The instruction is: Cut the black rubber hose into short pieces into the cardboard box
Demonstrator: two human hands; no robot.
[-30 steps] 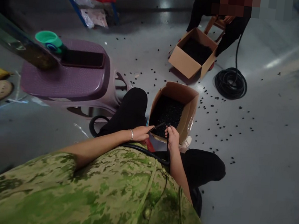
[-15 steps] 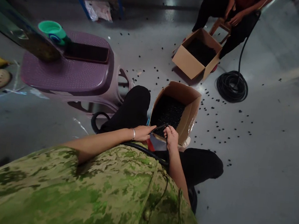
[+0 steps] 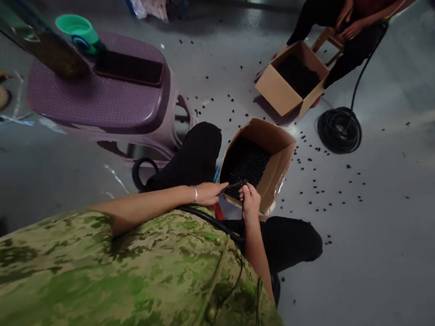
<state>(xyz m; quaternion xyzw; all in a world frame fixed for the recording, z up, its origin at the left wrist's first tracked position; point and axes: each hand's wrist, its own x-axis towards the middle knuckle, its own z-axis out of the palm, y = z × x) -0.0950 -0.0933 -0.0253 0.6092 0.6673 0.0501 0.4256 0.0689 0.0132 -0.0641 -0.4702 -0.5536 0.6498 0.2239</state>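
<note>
My left hand (image 3: pixel 209 193), with a silver bracelet at the wrist, is closed round a thin dark object (image 3: pixel 234 184) that slants toward my right hand; its kind is too small to tell. Fingers pinched, my right hand (image 3: pixel 251 199) holds a black tube, mostly hidden by the hand. Both hands meet over the near edge of an open cardboard box (image 3: pixel 277 176). Many small black pieces (image 3: pixel 250 161) fill the box's bottom. A thicker black hose (image 3: pixel 212 219) runs across my lap below the hands.
On the left stands a purple plastic stool (image 3: pixel 130 108) bearing a phone (image 3: pixel 130 68) and a green cup (image 3: pixel 78 32). Across from me, a seated person has another box (image 3: pixel 280 94) of black pieces. Nearby lies a coiled black hose (image 3: pixel 339 131). Small black bits dot the floor.
The view has shifted slightly. Both hands stay at nearly the same spot over the box's near edge, keeping the same hold.
</note>
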